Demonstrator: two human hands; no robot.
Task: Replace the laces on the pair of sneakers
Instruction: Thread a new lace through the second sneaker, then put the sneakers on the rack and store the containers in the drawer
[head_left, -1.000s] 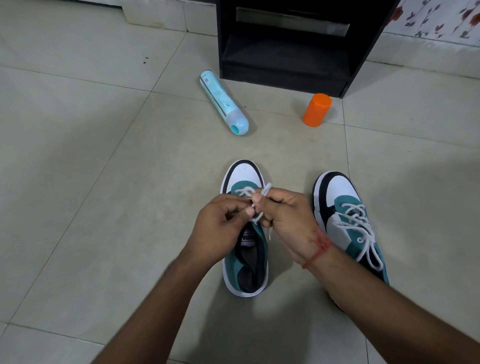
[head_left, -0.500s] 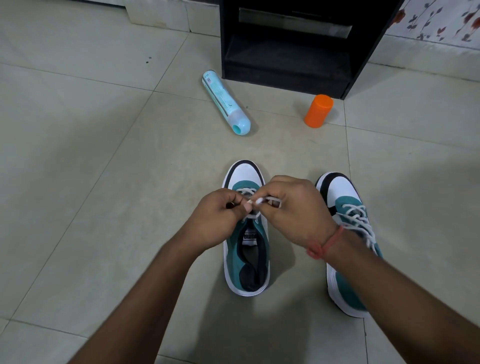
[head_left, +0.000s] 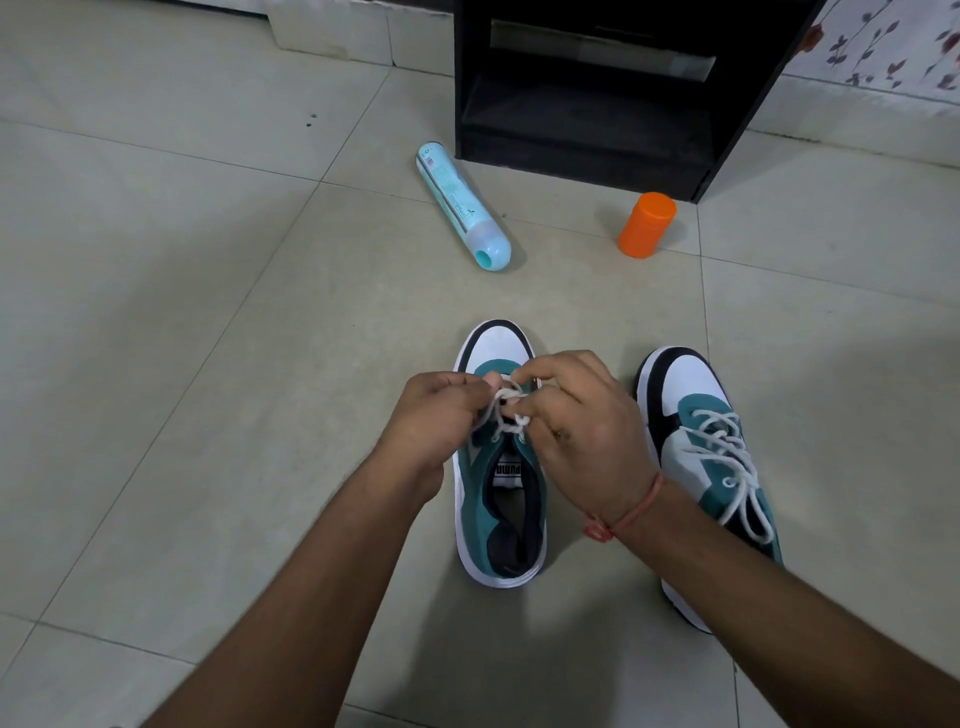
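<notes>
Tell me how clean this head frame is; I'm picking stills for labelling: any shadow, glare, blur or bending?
Head view: soft, even light with no harsh glare; faint shadows under both forearms on the floor; hands and lace reasonably sharp; wide-angle bending slants the cabinet; its interior is too dark to read.

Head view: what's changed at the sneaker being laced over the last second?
Both hands have kept hold of the white lace at the front eyelets of the left sneaker. The right hand shifted toward the toe and now arches over the lace; the left hand barely moved. The laced right sneaker, blue bottle and orange cap stayed put.
</notes>
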